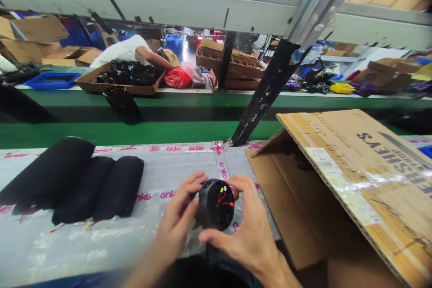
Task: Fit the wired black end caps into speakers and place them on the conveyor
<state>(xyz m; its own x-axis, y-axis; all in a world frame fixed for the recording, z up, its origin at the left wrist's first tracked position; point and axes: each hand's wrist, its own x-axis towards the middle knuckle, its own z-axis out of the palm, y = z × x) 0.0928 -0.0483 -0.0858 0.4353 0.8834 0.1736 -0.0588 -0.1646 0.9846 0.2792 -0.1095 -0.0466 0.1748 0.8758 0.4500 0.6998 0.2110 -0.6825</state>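
Observation:
Above the near edge of the table, both hands hold a black round housing (211, 204). Its open end is turned partly toward me. Thin red wires (221, 198) with small yellow and white connectors show inside it. My left hand (182, 204) grips the housing's left side, with the thumb against the wall and some fingertips hidden behind. My right hand (248, 218) curls round the right side, thumb low and index finger near the top rim. To the left lie several black fabric-covered cylinders (118, 186), with red and yellow wires at their near ends.
A large open cardboard box (337, 180) stands at the right. The table (165, 166) has taped plastic sheeting. Behind a green conveyor belt (182, 130) are a carton of black parts (151, 90), a blue tray (52, 82) and a person in white (123, 49). A black slanted post (266, 92) rises ahead.

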